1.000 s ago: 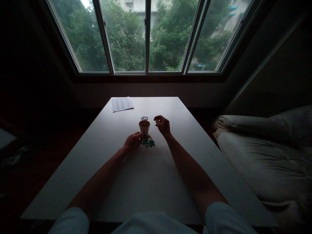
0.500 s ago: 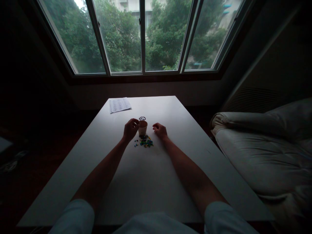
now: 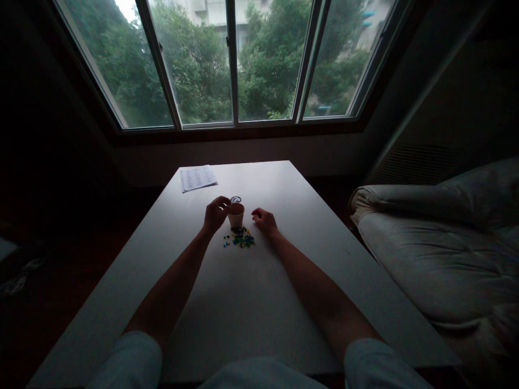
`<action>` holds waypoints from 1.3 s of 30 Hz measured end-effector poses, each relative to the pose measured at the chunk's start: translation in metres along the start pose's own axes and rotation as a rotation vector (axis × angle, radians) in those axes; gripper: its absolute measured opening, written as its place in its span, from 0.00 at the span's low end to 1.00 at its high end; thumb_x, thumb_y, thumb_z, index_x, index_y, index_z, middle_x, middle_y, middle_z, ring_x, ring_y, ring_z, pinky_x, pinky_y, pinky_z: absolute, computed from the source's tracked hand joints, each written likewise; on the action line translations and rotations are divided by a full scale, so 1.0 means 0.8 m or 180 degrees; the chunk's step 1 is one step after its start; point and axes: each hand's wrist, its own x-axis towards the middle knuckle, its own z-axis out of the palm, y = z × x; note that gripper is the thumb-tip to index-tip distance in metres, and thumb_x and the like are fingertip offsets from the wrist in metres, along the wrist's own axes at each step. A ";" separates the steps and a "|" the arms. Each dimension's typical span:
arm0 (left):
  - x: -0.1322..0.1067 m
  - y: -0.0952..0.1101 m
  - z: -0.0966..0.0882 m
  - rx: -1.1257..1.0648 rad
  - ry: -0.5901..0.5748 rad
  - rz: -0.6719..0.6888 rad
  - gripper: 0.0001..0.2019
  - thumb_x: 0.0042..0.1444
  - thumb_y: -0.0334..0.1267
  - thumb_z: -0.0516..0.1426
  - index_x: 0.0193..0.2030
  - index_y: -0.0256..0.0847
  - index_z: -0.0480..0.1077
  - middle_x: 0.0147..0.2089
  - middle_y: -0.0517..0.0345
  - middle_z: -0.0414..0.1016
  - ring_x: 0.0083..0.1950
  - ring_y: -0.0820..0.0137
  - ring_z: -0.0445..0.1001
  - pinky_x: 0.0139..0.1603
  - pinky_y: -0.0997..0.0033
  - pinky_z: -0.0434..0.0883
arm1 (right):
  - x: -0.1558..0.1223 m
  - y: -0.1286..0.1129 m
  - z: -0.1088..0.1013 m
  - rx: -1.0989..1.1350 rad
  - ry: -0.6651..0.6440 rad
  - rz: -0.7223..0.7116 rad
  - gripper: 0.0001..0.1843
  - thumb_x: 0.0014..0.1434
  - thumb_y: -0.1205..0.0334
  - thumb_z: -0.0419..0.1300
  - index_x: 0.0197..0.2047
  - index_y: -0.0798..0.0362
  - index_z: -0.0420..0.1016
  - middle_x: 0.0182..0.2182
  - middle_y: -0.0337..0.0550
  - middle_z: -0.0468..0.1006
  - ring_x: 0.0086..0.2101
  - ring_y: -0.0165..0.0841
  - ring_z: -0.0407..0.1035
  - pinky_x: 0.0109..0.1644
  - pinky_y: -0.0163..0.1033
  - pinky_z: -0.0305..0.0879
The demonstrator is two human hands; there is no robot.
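Note:
A paper cup (image 3: 236, 219) stands upright on the white table (image 3: 243, 292), its mouth facing up. My left hand (image 3: 216, 214) is at the cup's left rim with fingertips pinched together; whatever they may hold is too small and dark to make out. Just in front of the cup lies a loose pile of small coloured building bricks (image 3: 242, 239), with a few strays to its left. To the right of the cup, apart from it, my right hand (image 3: 265, 221) is low over the table with curled fingers, and their inside is hidden.
Behind the cup lies a small round object with a dark rim (image 3: 235, 199). Printed sheets of paper (image 3: 198, 178) lie at the table's far left corner. A padded sofa (image 3: 438, 254) stands to the right, and a window (image 3: 235, 65) spans the wall beyond.
The whole view has shifted slightly. Both hands keep nearly the same places beside the cup, and the bricks look unchanged.

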 end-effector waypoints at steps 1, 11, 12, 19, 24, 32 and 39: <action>-0.001 -0.001 0.001 -0.0007 -0.0015 0.0006 0.04 0.54 0.34 0.58 0.37 0.41 0.73 0.37 0.59 0.78 0.34 0.72 0.73 0.33 0.73 0.69 | 0.000 0.000 0.000 -0.0012 -0.0021 -0.0005 0.13 0.56 0.66 0.57 0.42 0.49 0.80 0.33 0.39 0.82 0.34 0.32 0.73 0.41 0.34 0.66; -0.021 -0.026 -0.004 0.0197 0.0271 0.0007 0.04 0.57 0.36 0.57 0.37 0.41 0.73 0.38 0.57 0.78 0.35 0.72 0.73 0.35 0.72 0.70 | -0.004 -0.013 0.000 -0.0430 -0.0114 -0.0040 0.12 0.59 0.64 0.56 0.43 0.48 0.80 0.33 0.40 0.81 0.34 0.33 0.72 0.40 0.34 0.62; -0.026 -0.031 -0.005 0.0236 0.0298 -0.0012 0.04 0.57 0.36 0.57 0.37 0.41 0.73 0.37 0.57 0.77 0.35 0.71 0.73 0.35 0.72 0.70 | -0.005 -0.015 0.001 -0.0497 -0.0139 -0.0048 0.12 0.59 0.64 0.57 0.43 0.48 0.80 0.34 0.40 0.81 0.35 0.33 0.72 0.41 0.34 0.62; -0.068 -0.063 -0.014 0.0662 -0.0162 -0.0186 0.06 0.56 0.34 0.56 0.38 0.42 0.74 0.38 0.57 0.78 0.35 0.70 0.73 0.38 0.70 0.70 | -0.014 -0.024 -0.003 -0.0754 -0.0399 -0.0440 0.11 0.60 0.66 0.58 0.43 0.49 0.80 0.40 0.42 0.80 0.40 0.32 0.72 0.46 0.34 0.62; -0.075 -0.071 -0.022 0.0997 -0.0569 -0.0351 0.07 0.58 0.37 0.56 0.40 0.43 0.76 0.39 0.56 0.79 0.35 0.70 0.73 0.38 0.69 0.69 | -0.025 -0.029 -0.012 -0.0756 -0.0641 -0.0550 0.10 0.63 0.63 0.58 0.43 0.50 0.81 0.40 0.43 0.79 0.40 0.31 0.71 0.46 0.34 0.62; -0.089 -0.044 -0.009 0.1327 -0.0998 -0.0172 0.15 0.58 0.42 0.60 0.51 0.46 0.77 0.39 0.55 0.76 0.38 0.68 0.72 0.41 0.69 0.69 | -0.039 -0.050 -0.009 -0.1230 -0.0643 -0.0543 0.12 0.65 0.55 0.59 0.45 0.50 0.81 0.43 0.48 0.76 0.45 0.37 0.69 0.48 0.37 0.62; -0.092 -0.033 -0.012 0.1395 -0.1240 -0.0077 0.15 0.59 0.46 0.59 0.50 0.48 0.78 0.40 0.54 0.73 0.41 0.67 0.72 0.41 0.69 0.68 | -0.049 -0.066 -0.007 -0.1303 -0.0828 -0.0590 0.15 0.66 0.51 0.58 0.46 0.49 0.81 0.43 0.50 0.76 0.45 0.38 0.69 0.47 0.37 0.63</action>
